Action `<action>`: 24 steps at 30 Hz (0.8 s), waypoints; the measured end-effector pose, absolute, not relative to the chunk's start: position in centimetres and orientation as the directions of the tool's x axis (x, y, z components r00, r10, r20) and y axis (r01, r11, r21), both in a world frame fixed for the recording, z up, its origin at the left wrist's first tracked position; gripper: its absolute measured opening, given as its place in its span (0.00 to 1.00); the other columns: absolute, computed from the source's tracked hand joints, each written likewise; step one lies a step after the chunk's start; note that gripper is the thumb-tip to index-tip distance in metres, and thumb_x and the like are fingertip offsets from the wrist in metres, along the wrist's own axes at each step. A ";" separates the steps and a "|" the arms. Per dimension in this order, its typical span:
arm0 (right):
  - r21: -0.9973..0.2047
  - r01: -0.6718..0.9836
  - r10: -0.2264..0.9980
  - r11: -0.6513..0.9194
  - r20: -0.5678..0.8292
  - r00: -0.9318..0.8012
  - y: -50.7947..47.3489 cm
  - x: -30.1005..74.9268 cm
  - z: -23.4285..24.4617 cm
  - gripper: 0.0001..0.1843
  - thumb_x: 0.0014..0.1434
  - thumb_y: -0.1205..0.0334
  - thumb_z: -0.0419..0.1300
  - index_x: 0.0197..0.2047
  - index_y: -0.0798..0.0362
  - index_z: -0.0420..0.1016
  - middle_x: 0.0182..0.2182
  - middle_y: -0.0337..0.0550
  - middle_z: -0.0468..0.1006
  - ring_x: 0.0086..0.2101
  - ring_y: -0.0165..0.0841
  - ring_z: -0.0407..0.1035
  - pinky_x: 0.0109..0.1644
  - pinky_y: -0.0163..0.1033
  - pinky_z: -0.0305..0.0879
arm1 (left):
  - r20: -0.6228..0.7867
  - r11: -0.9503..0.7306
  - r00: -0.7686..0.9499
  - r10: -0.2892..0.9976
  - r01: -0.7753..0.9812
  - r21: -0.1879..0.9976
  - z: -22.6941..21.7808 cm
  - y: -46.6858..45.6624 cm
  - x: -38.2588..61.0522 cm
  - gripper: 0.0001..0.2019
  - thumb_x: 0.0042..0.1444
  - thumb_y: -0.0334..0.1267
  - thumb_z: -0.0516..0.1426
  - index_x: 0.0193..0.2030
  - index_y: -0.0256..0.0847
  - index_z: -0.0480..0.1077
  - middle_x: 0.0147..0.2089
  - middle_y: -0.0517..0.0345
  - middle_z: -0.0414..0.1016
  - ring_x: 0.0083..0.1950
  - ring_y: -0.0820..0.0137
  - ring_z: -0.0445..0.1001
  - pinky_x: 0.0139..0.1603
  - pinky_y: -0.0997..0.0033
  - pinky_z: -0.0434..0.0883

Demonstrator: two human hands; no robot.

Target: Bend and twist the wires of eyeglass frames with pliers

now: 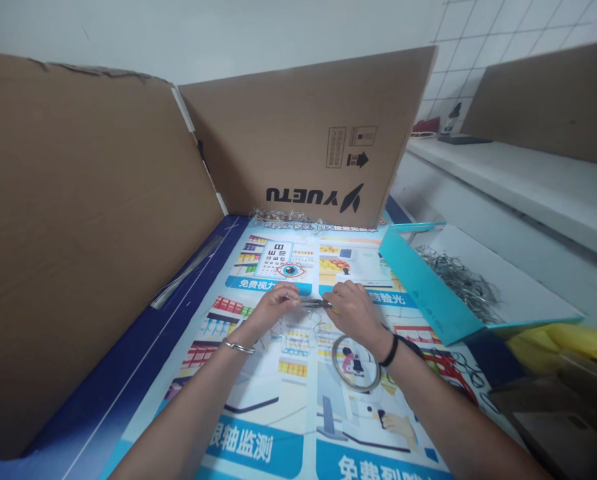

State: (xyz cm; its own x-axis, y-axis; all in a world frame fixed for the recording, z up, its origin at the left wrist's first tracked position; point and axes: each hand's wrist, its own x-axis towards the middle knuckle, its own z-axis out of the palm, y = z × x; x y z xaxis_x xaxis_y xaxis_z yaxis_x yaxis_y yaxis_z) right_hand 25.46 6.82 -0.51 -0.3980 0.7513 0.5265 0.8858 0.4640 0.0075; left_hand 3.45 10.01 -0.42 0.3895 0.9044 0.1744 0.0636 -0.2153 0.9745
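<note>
My left hand (272, 308) and my right hand (351, 308) meet over a printed poster (298, 373) on the table. Both are closed in a pinch on a small thin metal piece (312, 303) stretched between them, which is too small to name. Thin wire shapes (298, 330) lie on the poster just under my hands. A coil of wire (354, 360) rests on the poster below my right wrist. A silver bangle is on my left wrist, a black band on my right.
Cardboard walls stand at the left (78, 233) and the back (303, 147). A teal tray (428, 293) at the right holds a heap of metal wire parts (458, 277). Clear wrappers (283, 217) lie by the back wall. Yellow material (563, 340) is at far right.
</note>
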 end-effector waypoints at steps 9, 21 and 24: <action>0.082 0.881 0.739 0.466 0.511 -0.439 6.3 24.8 0.3 0.05 0.52 0.65 0.59 0.34 0.51 0.74 0.30 0.43 0.69 0.35 0.36 0.57 0.39 0.40 0.46 | 0.165 -0.222 0.421 0.892 0.090 0.971 -0.4 10.0 3.5 0.05 0.49 0.37 0.61 0.27 0.39 0.74 0.44 0.51 0.70 0.52 0.63 0.66 0.55 0.62 0.60; 0.106 0.876 0.738 0.471 0.496 -0.457 6.1 24.7 0.2 0.04 0.53 0.65 0.58 0.33 0.51 0.75 0.28 0.43 0.68 0.34 0.35 0.56 0.39 0.40 0.46 | 0.184 -0.236 0.472 0.862 0.052 0.970 -0.7 10.1 3.4 0.06 0.50 0.39 0.61 0.30 0.39 0.75 0.45 0.51 0.70 0.52 0.62 0.66 0.57 0.61 0.59; 0.100 0.878 0.741 0.468 0.496 -0.452 6.1 24.8 0.2 0.04 0.52 0.65 0.59 0.34 0.51 0.75 0.28 0.43 0.68 0.34 0.36 0.56 0.39 0.40 0.46 | 0.183 -0.243 0.468 0.864 0.071 0.968 -0.7 10.1 3.4 0.06 0.50 0.40 0.61 0.29 0.39 0.75 0.45 0.51 0.70 0.52 0.63 0.66 0.57 0.62 0.59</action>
